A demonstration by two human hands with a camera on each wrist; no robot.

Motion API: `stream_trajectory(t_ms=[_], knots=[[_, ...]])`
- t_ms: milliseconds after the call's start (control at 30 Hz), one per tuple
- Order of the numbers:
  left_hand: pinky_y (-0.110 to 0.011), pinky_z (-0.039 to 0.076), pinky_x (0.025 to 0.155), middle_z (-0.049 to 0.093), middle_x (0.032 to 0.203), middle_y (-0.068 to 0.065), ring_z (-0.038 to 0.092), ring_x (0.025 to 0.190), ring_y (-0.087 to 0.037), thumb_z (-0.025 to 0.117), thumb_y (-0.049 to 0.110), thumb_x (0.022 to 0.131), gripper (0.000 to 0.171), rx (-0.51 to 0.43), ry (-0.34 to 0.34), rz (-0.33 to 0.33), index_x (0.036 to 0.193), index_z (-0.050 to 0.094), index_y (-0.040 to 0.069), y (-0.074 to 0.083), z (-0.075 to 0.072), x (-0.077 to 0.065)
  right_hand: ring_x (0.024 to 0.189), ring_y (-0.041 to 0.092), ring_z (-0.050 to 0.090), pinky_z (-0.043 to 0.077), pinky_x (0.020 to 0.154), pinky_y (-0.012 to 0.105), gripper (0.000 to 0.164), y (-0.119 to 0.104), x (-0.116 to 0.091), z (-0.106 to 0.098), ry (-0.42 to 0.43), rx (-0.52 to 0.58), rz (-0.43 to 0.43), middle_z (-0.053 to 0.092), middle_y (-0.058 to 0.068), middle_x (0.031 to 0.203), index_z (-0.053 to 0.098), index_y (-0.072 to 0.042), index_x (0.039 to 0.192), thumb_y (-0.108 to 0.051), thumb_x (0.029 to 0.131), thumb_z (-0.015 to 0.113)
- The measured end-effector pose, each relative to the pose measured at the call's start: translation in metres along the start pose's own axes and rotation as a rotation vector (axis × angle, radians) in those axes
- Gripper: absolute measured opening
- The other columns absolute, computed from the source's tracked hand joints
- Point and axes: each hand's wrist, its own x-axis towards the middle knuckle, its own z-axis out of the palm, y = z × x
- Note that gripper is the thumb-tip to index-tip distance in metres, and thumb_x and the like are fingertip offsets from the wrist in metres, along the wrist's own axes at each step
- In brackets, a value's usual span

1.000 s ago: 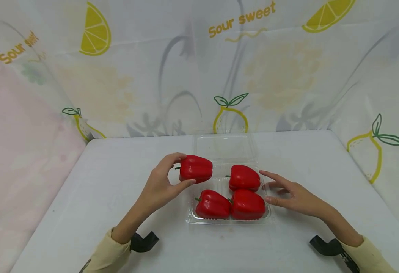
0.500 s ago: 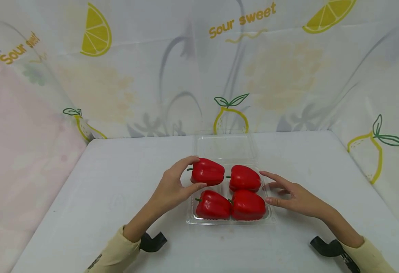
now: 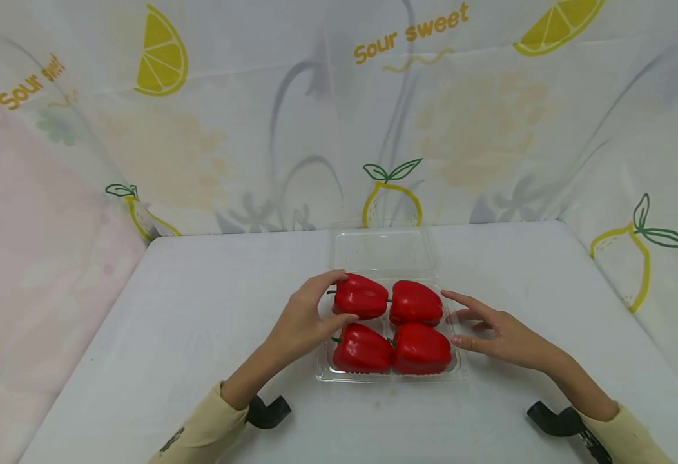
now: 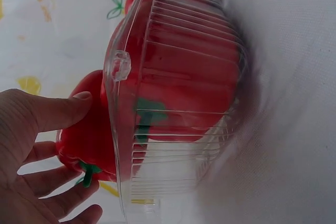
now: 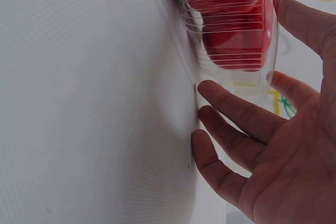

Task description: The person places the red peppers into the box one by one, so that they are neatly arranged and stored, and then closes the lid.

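My left hand pinches a red bell pepper between thumb and fingers, over the back left part of a clear plastic clamshell box. In the left wrist view this held pepper sits at the box rim, its green stem toward the fingers. Three more red peppers lie in the box: one back right, one front left and one front right. My right hand is at the right side of the box with fingers spread, thumb and index at the rim.
The box's clear lid lies folded back behind it. Everything stands on a white table. A printed cloth with lemon drawings hangs behind and at the sides. Black straps show at the wrists.
My left hand has carried its pepper rightward and slightly down, from the box's left edge to beside the back right pepper. The right hand has stayed in place.
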Motion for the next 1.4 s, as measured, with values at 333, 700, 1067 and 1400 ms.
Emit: stream_trajectory(t_ms=[333,700,1067,1400], knots=[[-0.044,0.054,0.09,0.059,0.128,-0.006,0.056,0.117,-0.02,0.085,0.013,0.077,0.068,0.034,-0.077,-0.017,0.136,0.052,0.008,-0.0035,0.0043,0.0002,0.116,0.036,0.058,0.055,0.081,0.05,0.074,0.0016,-0.0004,0.0007,0.018,-0.002,-0.014,0.058,0.013,0.133,0.033,-0.031,0.153,-0.034,0.089,0.072],[-0.043,0.053,0.091,0.057,0.129,-0.004,0.056,0.118,-0.019,0.082,0.012,0.081,0.067,0.027,-0.145,0.019,0.139,0.047,0.01,-0.0062,0.0002,0.0024,0.115,0.036,0.059,0.055,0.08,0.051,0.074,0.0016,-0.0005,0.0003,0.02,-0.014,-0.021,0.058,0.014,0.132,0.033,-0.03,0.153,-0.034,0.09,0.072],[-0.039,0.055,0.089,0.057,0.129,-0.002,0.055,0.118,-0.016,0.077,0.016,0.087,0.057,0.063,-0.131,0.039,0.137,0.049,0.013,-0.0064,0.0021,0.0031,0.116,0.035,0.058,0.054,0.082,0.051,0.074,0.0014,0.0003,-0.0002,0.016,-0.009,-0.01,0.058,0.013,0.132,0.032,-0.033,0.153,-0.035,0.09,0.071],[-0.034,0.055,0.087,0.056,0.131,-0.004,0.056,0.117,-0.017,0.076,0.021,0.086,0.057,0.137,-0.149,0.032,0.136,0.05,0.012,-0.0036,0.0024,0.0038,0.116,0.035,0.058,0.055,0.082,0.051,0.074,0.0016,-0.0001,0.0003,0.013,-0.005,-0.002,0.058,0.012,0.132,0.033,-0.032,0.153,-0.036,0.09,0.072]])
